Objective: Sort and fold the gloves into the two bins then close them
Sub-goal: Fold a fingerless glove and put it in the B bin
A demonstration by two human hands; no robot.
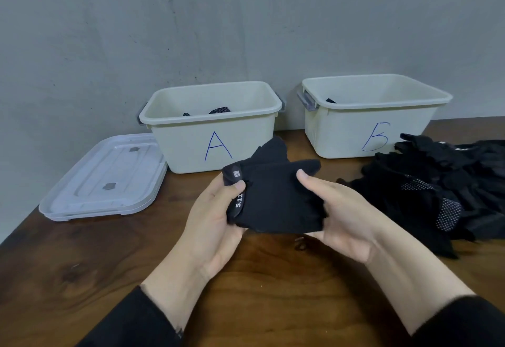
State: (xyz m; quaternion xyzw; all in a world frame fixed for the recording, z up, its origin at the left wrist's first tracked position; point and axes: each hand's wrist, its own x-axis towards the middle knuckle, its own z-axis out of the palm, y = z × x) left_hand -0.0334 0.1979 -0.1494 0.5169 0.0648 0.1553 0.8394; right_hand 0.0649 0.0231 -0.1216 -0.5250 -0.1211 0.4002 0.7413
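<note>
I hold a folded black glove [276,196] above the table's middle, between both hands. My left hand [216,218] grips its cuff end, where a strap reads "5.11". My right hand [341,215] grips the opposite side, thumb on top. Behind stand two open cream bins: bin A [191,152] on the left, with dark gloves partly visible inside, and bin B [341,133] on the right, with a bit of dark fabric showing. A pile of black gloves [437,188], some with white-dotted palms, lies at the right.
Two clear stacked lids [106,177] lie flat left of bin A, near the table's left edge. The wooden table [82,264] runs up to a grey wall right behind the bins.
</note>
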